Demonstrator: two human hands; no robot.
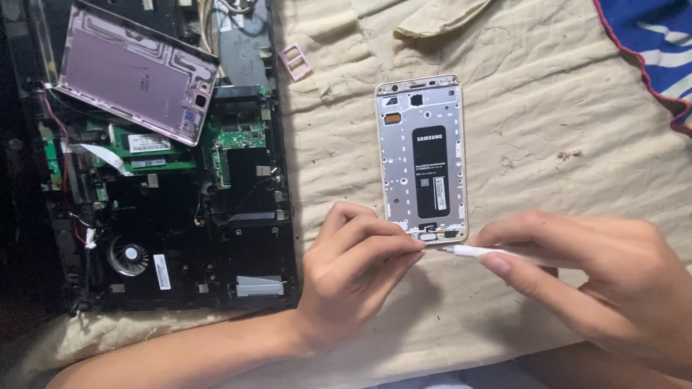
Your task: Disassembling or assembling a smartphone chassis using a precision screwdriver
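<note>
An opened smartphone [424,155] lies back-up on a beige cloth, its silver inner frame and black battery showing. My left hand [353,270] pinches at the phone's bottom edge with fingertips together. My right hand [598,277] grips a thin white tool [472,251] whose tip points left at the phone's bottom edge, close to my left fingertips.
At the left lies an opened laptop base [173,216] with green circuit boards and a fan. The phone's pinkish back cover [133,72] rests on it. A small pink tray [295,61] lies on the beige cloth [548,108]. A blue fabric [649,36] is at top right.
</note>
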